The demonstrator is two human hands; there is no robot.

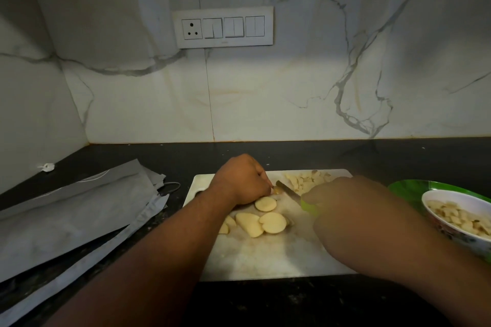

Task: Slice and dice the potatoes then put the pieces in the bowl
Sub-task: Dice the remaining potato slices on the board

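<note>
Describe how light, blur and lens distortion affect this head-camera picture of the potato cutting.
Head view: dim overall, brightest on the marble wall above the cutting board, corners darkened; the right hand is motion-blurred around the knife, while the left hand and potato slices look sharper; wide-angle bending curves the counter edge and stretches the forearms.

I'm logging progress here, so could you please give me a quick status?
Left hand pinning a potato piece; right hand gripping the knife. Slices left on the board. Bowl part filled. Nothing in the way.
</note>
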